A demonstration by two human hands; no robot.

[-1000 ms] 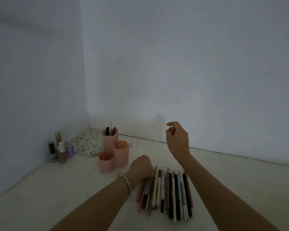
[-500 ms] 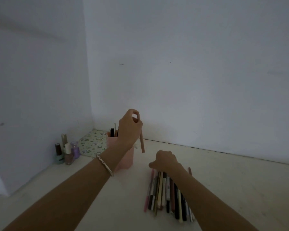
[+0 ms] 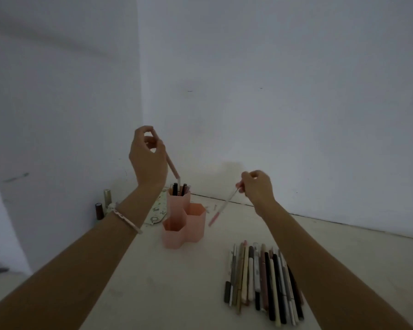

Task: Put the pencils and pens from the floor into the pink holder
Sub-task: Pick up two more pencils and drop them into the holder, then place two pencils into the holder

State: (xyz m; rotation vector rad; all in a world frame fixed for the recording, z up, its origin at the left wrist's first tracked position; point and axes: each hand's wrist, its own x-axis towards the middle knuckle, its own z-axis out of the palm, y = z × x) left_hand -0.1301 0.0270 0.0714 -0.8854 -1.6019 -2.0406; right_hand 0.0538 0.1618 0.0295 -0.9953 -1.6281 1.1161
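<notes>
The pink holder stands on the floor near the room corner, made of three hexagonal cups; the tall back cup holds several dark pens. My left hand is raised above it, pinching a pink pencil whose lower tip hangs just over the tall cup. To the right, my right hand holds a thin pink-and-white pen that slants down and left, beside the holder. A row of several pens and pencils lies on the floor under my right forearm.
Small bottles stand against the left wall. A patterned pouch lies behind the holder. Two white walls meet in the corner just behind. A bracelet is on my left wrist.
My left hand has risen with the pink pencil and brought it over the tall cup. My right hand has picked a thin pen out of the row and lifted it.
</notes>
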